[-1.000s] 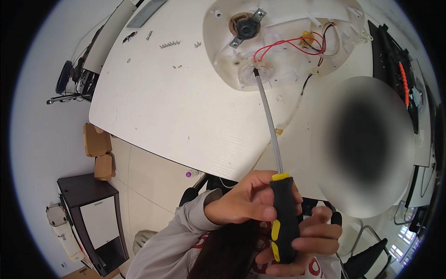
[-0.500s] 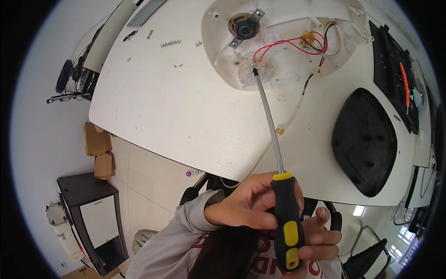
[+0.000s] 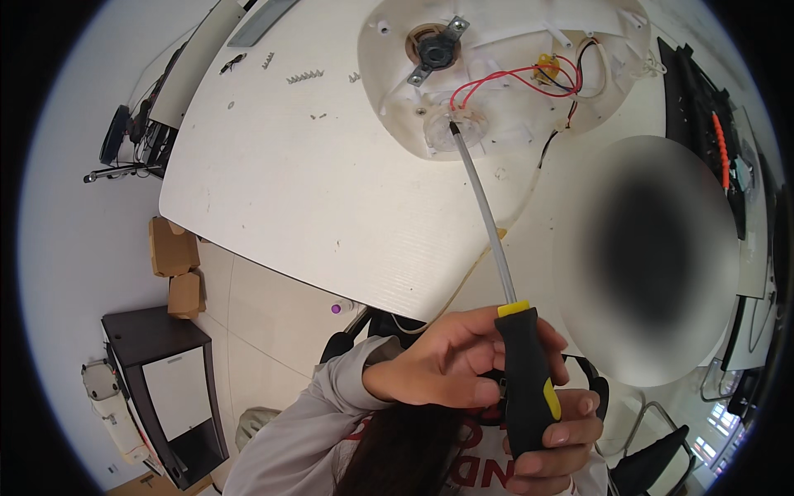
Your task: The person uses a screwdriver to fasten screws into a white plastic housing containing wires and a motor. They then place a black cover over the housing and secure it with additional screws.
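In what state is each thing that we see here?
Screwdriver, held, tip at clear disc
Left hand, around upper handle
Right hand, around lower handle
Shell, inside facing up
Red wires, looped in shell
Screws, loose on table
Dark shape, too blurred to tell

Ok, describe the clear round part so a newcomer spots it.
On the white table lies a large white shell. Inside its near edge, the screwdriver points at the round part. Two red wires reach it, and unlike the dark strapped disc, it is see-through.
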{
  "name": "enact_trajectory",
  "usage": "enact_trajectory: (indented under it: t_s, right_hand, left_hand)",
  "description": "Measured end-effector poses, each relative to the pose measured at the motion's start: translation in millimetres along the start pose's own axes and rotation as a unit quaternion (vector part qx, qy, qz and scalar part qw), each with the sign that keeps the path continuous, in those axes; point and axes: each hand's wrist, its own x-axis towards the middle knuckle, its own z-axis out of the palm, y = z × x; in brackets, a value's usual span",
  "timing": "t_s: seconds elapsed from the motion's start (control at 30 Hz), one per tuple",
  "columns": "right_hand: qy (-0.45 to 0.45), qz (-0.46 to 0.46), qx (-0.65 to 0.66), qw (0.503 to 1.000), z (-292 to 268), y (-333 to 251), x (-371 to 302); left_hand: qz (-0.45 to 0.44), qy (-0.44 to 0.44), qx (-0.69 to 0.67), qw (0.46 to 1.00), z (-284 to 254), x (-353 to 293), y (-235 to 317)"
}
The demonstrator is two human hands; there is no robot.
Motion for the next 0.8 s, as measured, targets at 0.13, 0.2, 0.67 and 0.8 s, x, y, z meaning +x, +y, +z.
enact_trajectory:
  t_s: [0.13,0.2,0.67,0.8]
  right_hand:
    - [0.001,-0.110,0.002,0.994,19.8,19.6,31.3]
    - [0.012,-0.068,-0.014,0.998,23.6,14.2,46.6]
    - [-0.004,0.095,0.056,0.994,21.7,-3.2,23.4]
    - [-0.040,0.089,-0.038,0.995,28.4,-8.3,47.5]
  left_hand:
    - [0.029,0.003,0.048,0.998,-6.7,-2.3,-6.7]
    - [0.031,0.042,0.071,0.996,-4.2,-0.5,-2.3]
    - [-0.001,0.064,-0.034,0.997,5.7,0.8,-0.9]
    - [0.000,0.062,0.015,0.998,-2.4,-3.0,-2.3]
